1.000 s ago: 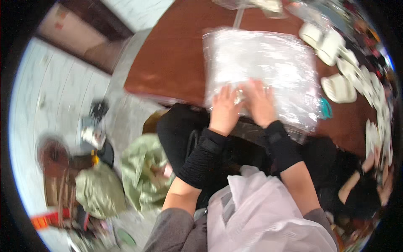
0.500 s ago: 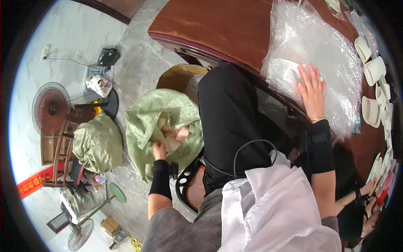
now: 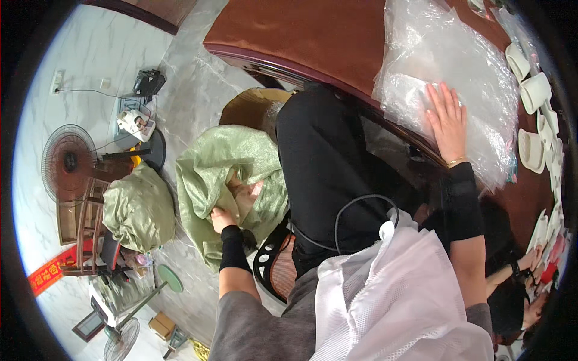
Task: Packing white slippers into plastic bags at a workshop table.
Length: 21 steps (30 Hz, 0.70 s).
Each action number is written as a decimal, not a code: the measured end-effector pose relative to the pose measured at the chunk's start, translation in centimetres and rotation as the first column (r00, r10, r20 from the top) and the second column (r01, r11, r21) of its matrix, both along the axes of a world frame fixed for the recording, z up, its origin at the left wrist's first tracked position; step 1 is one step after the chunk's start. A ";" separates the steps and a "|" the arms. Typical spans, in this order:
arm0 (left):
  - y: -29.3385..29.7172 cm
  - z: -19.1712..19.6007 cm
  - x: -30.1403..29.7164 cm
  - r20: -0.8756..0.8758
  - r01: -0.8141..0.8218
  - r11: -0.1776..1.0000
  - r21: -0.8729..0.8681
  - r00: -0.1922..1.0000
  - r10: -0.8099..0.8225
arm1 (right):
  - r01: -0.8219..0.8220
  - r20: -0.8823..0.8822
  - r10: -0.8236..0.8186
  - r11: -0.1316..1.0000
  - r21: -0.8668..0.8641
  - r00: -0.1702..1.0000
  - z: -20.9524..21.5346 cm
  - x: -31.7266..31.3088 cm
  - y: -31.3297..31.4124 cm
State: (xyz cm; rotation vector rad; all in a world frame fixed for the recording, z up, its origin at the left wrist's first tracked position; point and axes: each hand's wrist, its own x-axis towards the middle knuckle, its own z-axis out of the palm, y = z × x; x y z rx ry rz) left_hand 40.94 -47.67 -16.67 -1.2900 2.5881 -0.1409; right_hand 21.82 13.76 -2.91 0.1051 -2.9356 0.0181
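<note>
My left hand (image 3: 223,220) is closed on a fold at the mouth of a light green woven sack (image 3: 201,165), which stands on the floor beside my leg. Inside the sack's opening lies something pale pink (image 3: 248,195), partly covered by the folds; its kind cannot be made out. On the brown-topped table to the right, my right hand (image 3: 448,123) rests flat with fingers stretched, on a stack of clear plastic bags (image 3: 421,60). The bags hang slightly over the table's near edge.
Behind the sack stands an open cardboard box (image 3: 247,105). A second, full green sack (image 3: 139,207) and a standing fan (image 3: 69,159) are at the left. White cup-shaped pieces (image 3: 533,93) line the table's right side, where another person's hands (image 3: 530,262) show at lower right.
My left hand has shifted slightly left and toward me along the sack's mouth. My right hand stays flat on the bags. The whole view has moved slightly.
</note>
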 end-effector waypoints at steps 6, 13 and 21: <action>-4.5 8.8 1.3 -0.684 0.284 0.946 0.156 0.722 -0.105 | 0.021 -0.017 -0.021 1.000 -0.023 1.000 -0.2 0.0 0.5; 3.8 28.2 -3.7 -0.750 0.463 0.663 0.589 0.619 0.233 | 0.041 -0.018 -0.041 0.999 -0.004 0.999 0.5 0.2 0.2; 21.7 44.5 -12.3 -0.918 0.861 0.470 -0.193 0.010 -0.396 | 0.002 -0.009 -0.002 0.998 -0.071 1.000 1.3 0.0 -2.0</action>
